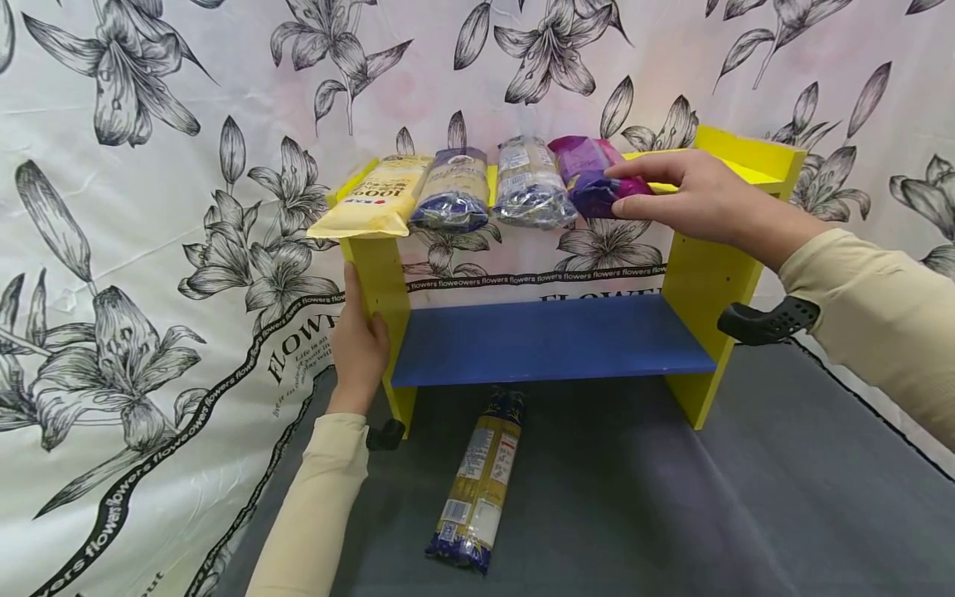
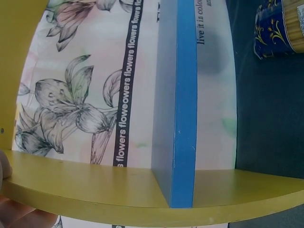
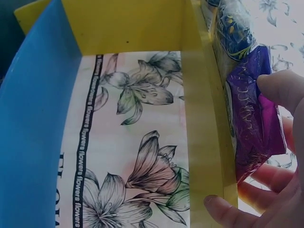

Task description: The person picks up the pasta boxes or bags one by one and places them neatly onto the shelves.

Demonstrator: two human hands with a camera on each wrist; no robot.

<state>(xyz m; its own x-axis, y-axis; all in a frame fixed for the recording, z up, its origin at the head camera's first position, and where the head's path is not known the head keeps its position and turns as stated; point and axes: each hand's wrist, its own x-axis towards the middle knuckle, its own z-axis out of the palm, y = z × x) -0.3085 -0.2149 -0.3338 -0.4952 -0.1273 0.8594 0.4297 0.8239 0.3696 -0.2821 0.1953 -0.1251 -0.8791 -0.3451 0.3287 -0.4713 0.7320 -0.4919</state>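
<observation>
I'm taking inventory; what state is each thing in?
Left hand: gripping shelf unit
Right hand: holding purple packet
Shelf unit: upright
Purple packet: gripped, crinkled
Yellow bag: lying on top
Beige-and-blue packet: lying on top
Clear packet: lying on top
Pasta packet: lying flat

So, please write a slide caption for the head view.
Right grip holds a purple packet atop the yellow shelf unit; left grip holds the unit's side panel.

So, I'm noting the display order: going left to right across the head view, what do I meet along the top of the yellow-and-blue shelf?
Yellow packet → tan-and-blue packet → clear packet with a blue end → purple packet → right hand, its fingertips holding the purple packet.
</observation>
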